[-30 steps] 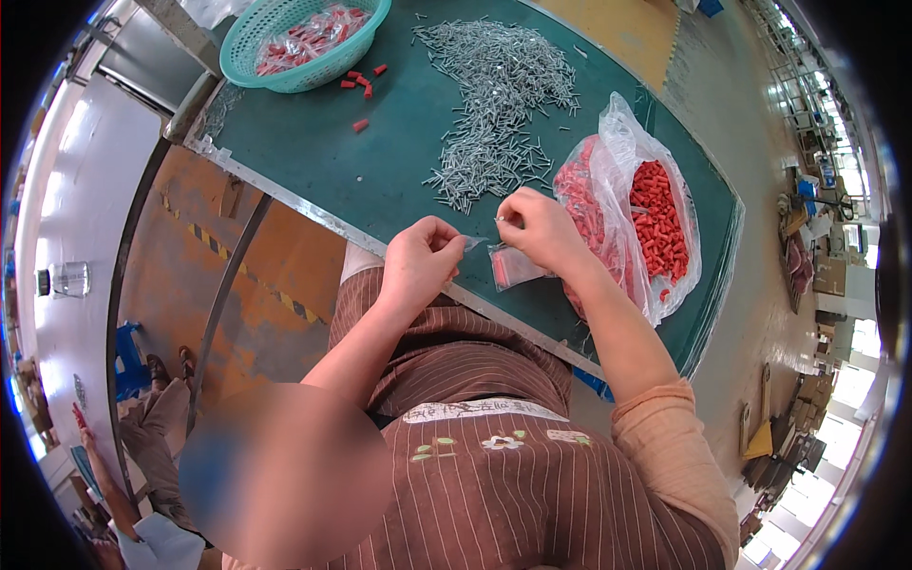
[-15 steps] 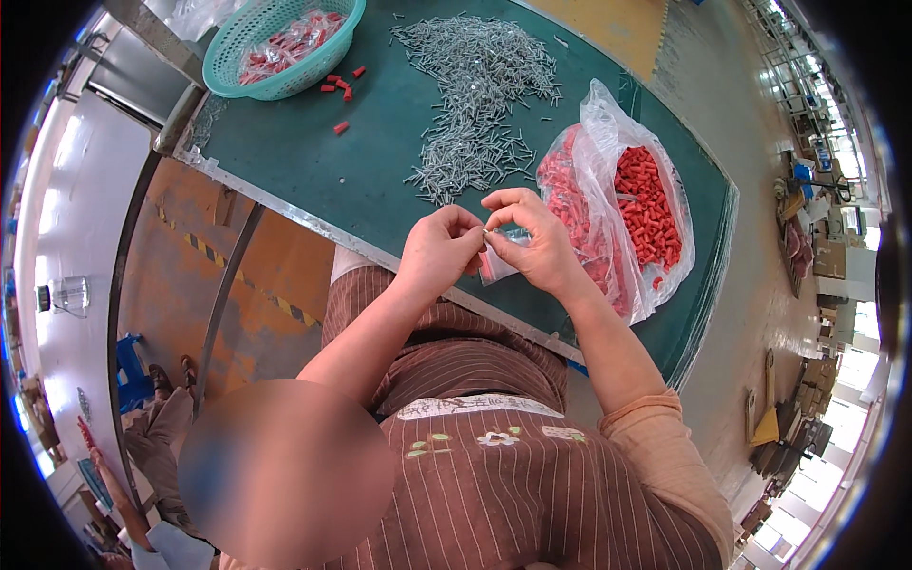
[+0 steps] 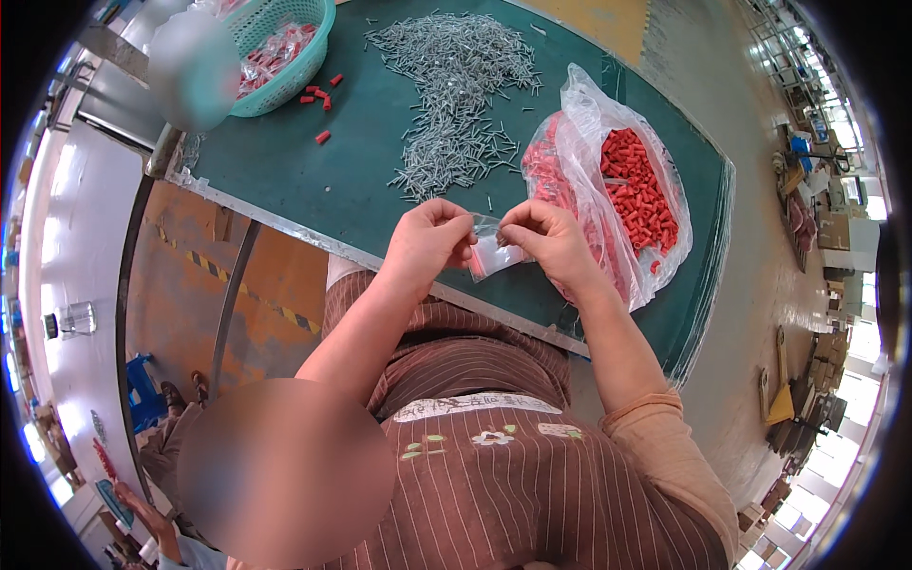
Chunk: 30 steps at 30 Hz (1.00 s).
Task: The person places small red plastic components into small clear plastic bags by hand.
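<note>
A small clear plastic bag [image 3: 491, 259] with a reddish edge on its left side is stretched between my hands, above the near edge of the green table. My left hand [image 3: 429, 241] pinches its upper left part between thumb and fingers. At the upper right, my right hand [image 3: 555, 245] is closed on the bag's edge with thumb and bent forefinger. Just beyond my hands spreads a heap of grey metal screws [image 3: 454, 95]. Right of my right hand, a large clear bag [image 3: 581, 109] lies open, full of small red plastic plugs [image 3: 638, 195].
A teal plastic basket [image 3: 309, 71] at the far left holds small packets with red pieces; a blur hides part of it. Several loose red plugs lie near it. The table's metal edge [image 3: 285, 220] runs before me. Another person's hand [image 3: 142, 513] shows at lower left.
My hands were fingertip to fingertip; now they are farther apart, with the small bag spread between them. The whole view has shifted slightly.
</note>
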Each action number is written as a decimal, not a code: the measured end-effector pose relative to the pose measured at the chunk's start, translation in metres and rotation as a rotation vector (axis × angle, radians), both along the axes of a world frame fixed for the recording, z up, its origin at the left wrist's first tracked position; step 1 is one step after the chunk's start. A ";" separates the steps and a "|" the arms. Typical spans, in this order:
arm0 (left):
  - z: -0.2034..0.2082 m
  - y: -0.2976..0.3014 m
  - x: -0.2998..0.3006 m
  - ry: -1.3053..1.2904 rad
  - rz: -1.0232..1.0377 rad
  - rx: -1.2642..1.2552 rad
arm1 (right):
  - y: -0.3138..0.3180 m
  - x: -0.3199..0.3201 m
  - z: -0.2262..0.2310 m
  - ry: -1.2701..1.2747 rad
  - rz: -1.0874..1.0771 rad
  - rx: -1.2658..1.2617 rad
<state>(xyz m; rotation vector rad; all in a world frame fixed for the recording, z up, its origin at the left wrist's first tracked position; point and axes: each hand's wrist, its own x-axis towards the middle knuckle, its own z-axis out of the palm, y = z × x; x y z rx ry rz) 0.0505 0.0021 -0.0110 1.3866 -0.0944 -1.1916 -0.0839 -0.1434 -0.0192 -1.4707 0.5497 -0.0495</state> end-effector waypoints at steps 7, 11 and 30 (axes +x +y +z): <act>0.003 -0.005 0.001 -0.291 -0.082 0.009 | -0.081 -0.042 0.031 -0.119 -0.356 -0.498; -0.004 0.008 -0.010 -0.435 -0.111 -0.030 | -0.124 -0.032 0.005 0.343 -0.244 -1.034; -0.018 0.012 -0.018 -0.320 -0.091 -0.040 | -0.109 -0.065 0.000 0.324 -0.360 -0.795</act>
